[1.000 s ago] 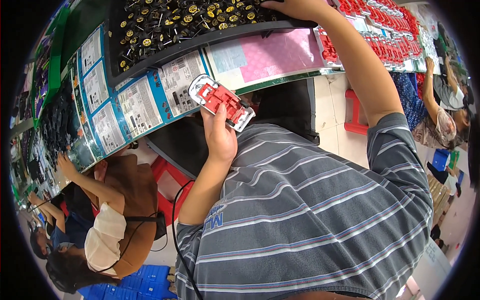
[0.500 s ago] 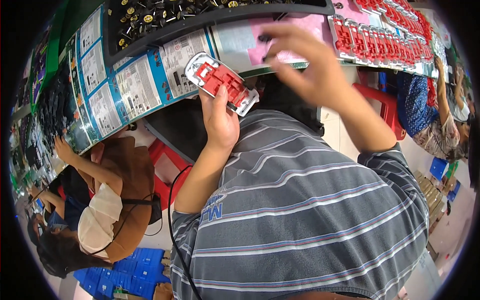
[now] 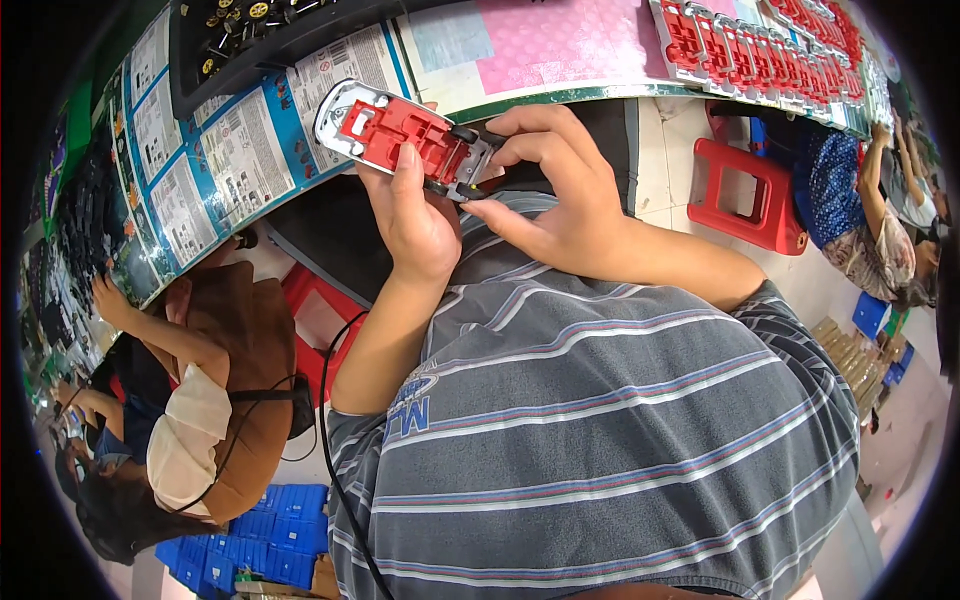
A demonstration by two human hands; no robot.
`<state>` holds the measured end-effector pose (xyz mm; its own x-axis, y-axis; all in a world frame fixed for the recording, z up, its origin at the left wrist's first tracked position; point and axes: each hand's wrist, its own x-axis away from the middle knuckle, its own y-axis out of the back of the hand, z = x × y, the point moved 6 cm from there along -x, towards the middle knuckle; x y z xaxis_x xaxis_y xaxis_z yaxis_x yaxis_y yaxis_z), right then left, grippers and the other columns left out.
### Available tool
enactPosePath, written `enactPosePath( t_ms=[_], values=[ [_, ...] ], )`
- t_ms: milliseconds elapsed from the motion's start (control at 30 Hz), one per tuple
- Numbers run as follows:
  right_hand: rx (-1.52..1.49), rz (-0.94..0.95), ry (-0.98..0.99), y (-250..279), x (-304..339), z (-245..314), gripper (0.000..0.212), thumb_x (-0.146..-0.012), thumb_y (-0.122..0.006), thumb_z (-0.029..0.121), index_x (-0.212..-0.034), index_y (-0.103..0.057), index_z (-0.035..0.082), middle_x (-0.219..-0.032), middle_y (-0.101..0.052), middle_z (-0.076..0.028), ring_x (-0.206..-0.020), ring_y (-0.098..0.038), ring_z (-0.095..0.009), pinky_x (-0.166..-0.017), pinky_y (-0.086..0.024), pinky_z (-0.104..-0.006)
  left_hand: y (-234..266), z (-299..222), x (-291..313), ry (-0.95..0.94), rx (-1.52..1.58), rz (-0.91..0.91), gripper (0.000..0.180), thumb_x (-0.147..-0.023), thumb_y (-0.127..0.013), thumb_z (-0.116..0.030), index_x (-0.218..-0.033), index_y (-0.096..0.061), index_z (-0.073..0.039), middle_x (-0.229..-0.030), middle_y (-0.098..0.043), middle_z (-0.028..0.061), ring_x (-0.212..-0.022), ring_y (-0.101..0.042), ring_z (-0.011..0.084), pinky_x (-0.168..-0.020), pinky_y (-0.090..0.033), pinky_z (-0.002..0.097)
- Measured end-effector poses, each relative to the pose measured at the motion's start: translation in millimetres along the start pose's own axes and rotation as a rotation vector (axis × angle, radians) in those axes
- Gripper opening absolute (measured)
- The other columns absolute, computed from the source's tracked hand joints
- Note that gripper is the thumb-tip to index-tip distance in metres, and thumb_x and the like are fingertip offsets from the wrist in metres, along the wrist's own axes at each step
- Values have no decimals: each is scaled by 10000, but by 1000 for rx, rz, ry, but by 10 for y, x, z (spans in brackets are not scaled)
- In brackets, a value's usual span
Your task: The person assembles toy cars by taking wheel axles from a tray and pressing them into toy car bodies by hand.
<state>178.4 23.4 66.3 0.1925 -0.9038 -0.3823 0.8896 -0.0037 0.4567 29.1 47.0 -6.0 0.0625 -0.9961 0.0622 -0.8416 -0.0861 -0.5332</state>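
Observation:
My left hand [image 3: 415,225] grips a toy car [image 3: 400,135] with its underside up, thumb lying across the red chassis. The body around the chassis is white or silver-grey. One pair of black wheels [image 3: 463,133] sits across the chassis towards its right end. At that end my right hand [image 3: 560,190] is closed, thumb below and fingers above, around a wheel axle whose black wheel [image 3: 470,191] shows by the thumb. The fingers partly hide the axle, so I cannot tell whether it is seated in the chassis.
A black tray [image 3: 285,48] of loose wheels stands at the upper left, beside printed sheets [image 3: 240,135]. Pink bubble wrap [image 3: 570,45] covers part of the table. Rows of red-and-white car bodies [image 3: 745,55] lie far right. Co-workers sit both sides; a red stool [image 3: 740,200] stands right.
My right hand has come down and left from above the table, bringing the wheel axle to the car's right end. The car has moved slightly left and up in my left hand.

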Motion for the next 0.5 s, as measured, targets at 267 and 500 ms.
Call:
enactPosePath(
  t_ms=[267, 500],
  values=[
    [-12, 28, -13, -54, -5, -1, 489, -732, -885, 27, -1134, -608, 5, -1235, -546, -144, -984, -665, -225, -757, -640, -289, 20, 4, 31, -5, -22, -1, 445, -1076, -440, -191, -1461, -334, 7, -1385, -547, 218, -1215, -581, 243, -1075, -442, 388],
    [7, 25, -10, -82, -10, -25, 522, -716, -890, 30, -1160, -616, 8, -1209, -546, -140, -963, -663, -221, -743, -636, -291, 19, 3, 17, -5, -98, -12, 472, -1066, -421, -247, -1475, -357, -19, -1400, -543, 221, -1227, -576, 273, -1063, -455, 430]
  ],
)
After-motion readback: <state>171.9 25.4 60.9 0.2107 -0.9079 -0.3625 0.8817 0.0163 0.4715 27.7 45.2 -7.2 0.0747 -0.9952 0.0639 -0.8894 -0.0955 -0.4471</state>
